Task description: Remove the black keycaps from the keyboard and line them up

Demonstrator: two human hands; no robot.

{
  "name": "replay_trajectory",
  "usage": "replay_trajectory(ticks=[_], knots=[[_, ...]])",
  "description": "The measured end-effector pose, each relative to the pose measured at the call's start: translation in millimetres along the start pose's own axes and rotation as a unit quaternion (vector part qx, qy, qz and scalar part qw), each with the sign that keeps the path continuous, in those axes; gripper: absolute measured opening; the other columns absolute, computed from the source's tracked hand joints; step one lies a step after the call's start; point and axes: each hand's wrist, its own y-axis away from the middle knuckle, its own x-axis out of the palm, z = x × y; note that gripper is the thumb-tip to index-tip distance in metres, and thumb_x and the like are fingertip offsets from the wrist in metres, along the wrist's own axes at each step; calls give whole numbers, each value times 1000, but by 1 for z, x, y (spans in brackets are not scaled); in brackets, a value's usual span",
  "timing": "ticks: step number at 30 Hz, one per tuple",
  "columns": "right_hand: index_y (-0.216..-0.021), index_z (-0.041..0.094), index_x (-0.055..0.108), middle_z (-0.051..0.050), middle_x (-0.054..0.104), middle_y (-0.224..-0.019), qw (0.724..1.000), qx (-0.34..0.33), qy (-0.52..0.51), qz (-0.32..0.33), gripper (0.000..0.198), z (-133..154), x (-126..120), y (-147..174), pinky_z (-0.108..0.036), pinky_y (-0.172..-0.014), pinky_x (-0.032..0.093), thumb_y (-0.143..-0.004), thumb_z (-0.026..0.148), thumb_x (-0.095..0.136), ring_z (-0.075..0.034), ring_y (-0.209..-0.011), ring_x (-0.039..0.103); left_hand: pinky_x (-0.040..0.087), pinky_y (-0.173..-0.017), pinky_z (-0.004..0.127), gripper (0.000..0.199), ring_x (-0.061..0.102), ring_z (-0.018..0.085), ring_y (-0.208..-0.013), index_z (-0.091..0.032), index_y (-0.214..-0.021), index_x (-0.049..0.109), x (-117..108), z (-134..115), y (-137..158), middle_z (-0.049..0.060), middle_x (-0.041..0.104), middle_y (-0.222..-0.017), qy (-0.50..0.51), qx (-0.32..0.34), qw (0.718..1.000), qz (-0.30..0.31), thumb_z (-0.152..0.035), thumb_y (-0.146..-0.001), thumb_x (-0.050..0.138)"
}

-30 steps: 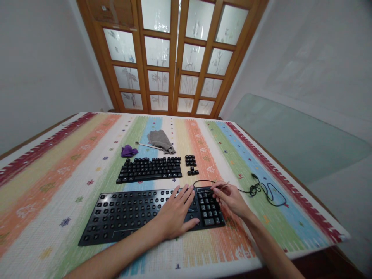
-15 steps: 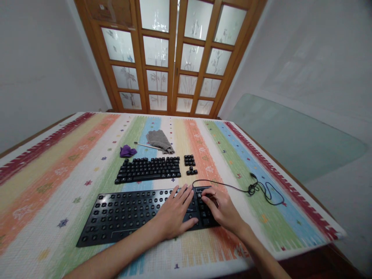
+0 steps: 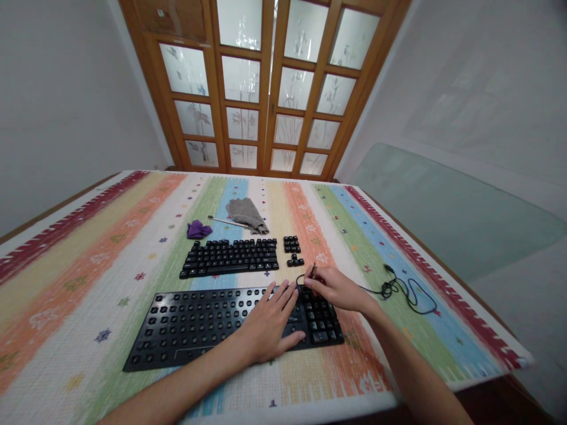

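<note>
A black keyboard base (image 3: 199,321) lies along the near side of the table, its main section stripped of keycaps, with caps still on the number pad (image 3: 325,321) at its right end. My left hand (image 3: 268,330) rests flat across the base, fingers spread, just left of the number pad. Over the pad's top edge, my right hand (image 3: 334,287) is closed in a pinch. A small dark tool (image 3: 314,270) pokes up from its fingers; its kind is too small to tell. Removed keycaps (image 3: 230,257) sit in rows behind the base, with smaller groups (image 3: 292,244) beside them.
Behind the keycaps lie a purple cloth (image 3: 198,229), a grey cloth (image 3: 248,215) and a thin brush (image 3: 225,221). The keyboard's cable (image 3: 411,295) is bundled at the right on the striped tablecloth (image 3: 101,301). Wooden glass-paned doors (image 3: 270,88) stand beyond the table.
My right hand has moved up and away from the number pad's keys to its top edge, baring more of the keys. The small dark tool now shows above its fingers. My left hand stays put.
</note>
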Motion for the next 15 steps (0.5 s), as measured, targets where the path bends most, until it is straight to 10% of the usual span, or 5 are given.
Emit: replay_trajectory(ticks=[15], knots=[[-76,17,54,-1,56,-65,987,54,-150,-37,52,-6,-13,-8,-25,-52,41,-88,67,46,-13,-56,54,24,-118,48,60,28,28,-144,-18,-143,39,-19,6,-10,14,34,-154,228,-28,971,-60,-48,-93,51]])
